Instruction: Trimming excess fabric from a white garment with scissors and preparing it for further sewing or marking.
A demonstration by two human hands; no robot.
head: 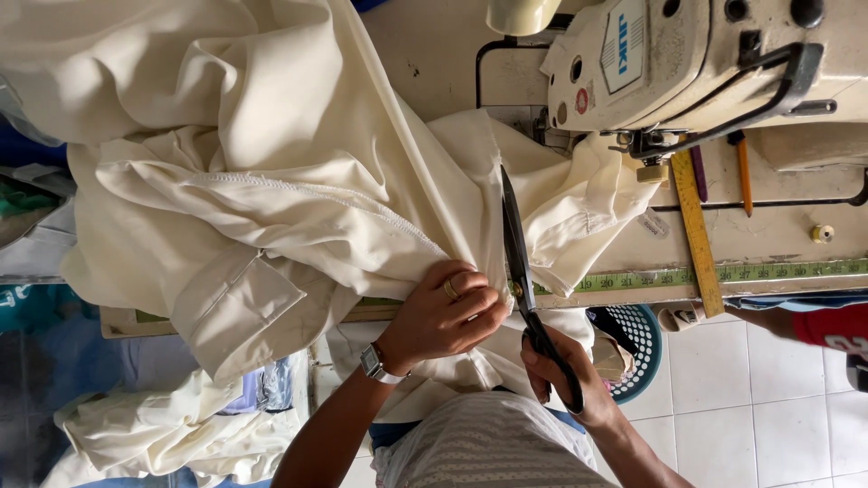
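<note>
Two hands are busy at the desk edge; the left hand, ringed and with a wristwatch on its wrist, has its fingers pressed together, pinching a fold of cream fabric that spills in a large heap across the desk and hangs off its near side; the right hand has its fingers curled shut through the handles of black scissors, blades lying along the cloth's edge just beside the left knuckles; the fabric looks soft, light and limp, likely to slide and bunch, so I'd judge it best gripped close to the blades and kept taut; a sewing machine stands behind, a yellow ruler beside it
</note>
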